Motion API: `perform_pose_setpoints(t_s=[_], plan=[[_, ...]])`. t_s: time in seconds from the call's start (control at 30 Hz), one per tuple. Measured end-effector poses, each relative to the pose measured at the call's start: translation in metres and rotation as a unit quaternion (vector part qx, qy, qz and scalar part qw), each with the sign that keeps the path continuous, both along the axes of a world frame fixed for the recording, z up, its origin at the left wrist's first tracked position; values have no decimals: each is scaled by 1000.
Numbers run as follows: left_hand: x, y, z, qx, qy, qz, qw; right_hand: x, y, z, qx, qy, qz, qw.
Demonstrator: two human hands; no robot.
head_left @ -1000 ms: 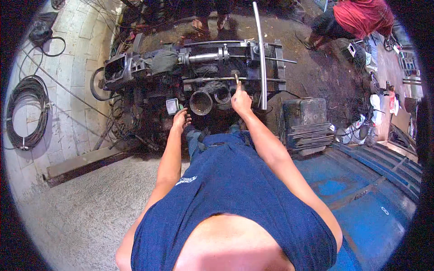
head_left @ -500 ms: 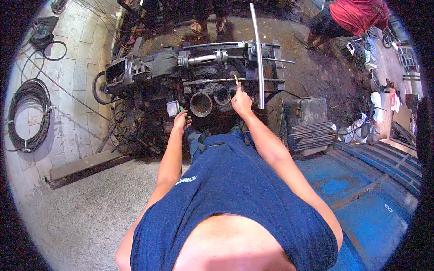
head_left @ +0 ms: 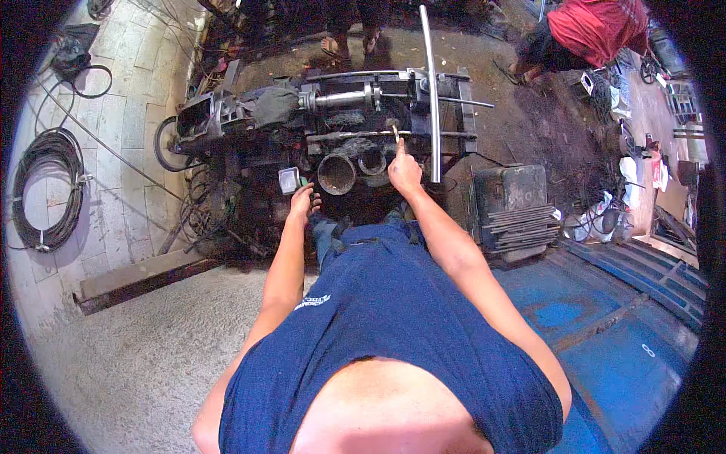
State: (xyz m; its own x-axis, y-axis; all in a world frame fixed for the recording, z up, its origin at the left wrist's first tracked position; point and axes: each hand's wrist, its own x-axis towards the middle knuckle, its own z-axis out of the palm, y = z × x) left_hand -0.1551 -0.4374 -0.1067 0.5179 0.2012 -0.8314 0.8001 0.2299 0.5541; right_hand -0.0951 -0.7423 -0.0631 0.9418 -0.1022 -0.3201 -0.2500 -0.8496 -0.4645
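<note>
At the near side of a long machine, my left hand (head_left: 303, 202) has its fingers curled, with a small green piece (head_left: 304, 181) showing at its top. Right beside that piece is a small pale square box-like thing (head_left: 289, 180); whether the two are joined I cannot tell. My right hand (head_left: 405, 171) is closed round a thin short rod, whose light tip (head_left: 395, 134) sticks up past the fingers. Ahead of both hands lies the dark machine bed with a shiny shaft (head_left: 340, 99). A wide round pipe mouth (head_left: 336, 174) opens between my hands.
A long bright metal bar (head_left: 432, 98) crosses the machine's right end. A dark box with stacked thin rods (head_left: 520, 225) stands at right. Coiled cable (head_left: 47, 191) hangs on the left wall. A person in red (head_left: 597, 30) bends at far right; another person's feet (head_left: 349, 47) show beyond the machine.
My hands stay nearly where they were. The view has shifted very slightly, and the person in red has shifted a little at the far right.
</note>
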Motion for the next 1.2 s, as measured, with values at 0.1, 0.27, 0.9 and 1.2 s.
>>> perform_pose_setpoints(t_s=[0.1,0.27,0.9,1.2], plan=[[1,-1,0,-2,2,3,1000,-2,1,-1,6,-38,-16,999],[2,-1,-2,-10,0,6,1000,-3,0,-3,7,-47,-10,999],[0,1,-10,13,0,4,1000,-3,0,-5,6,-39,-9,999],[1,0,-8,4,0,8,1000,-5,-1,-4,9,-39,-12,999]])
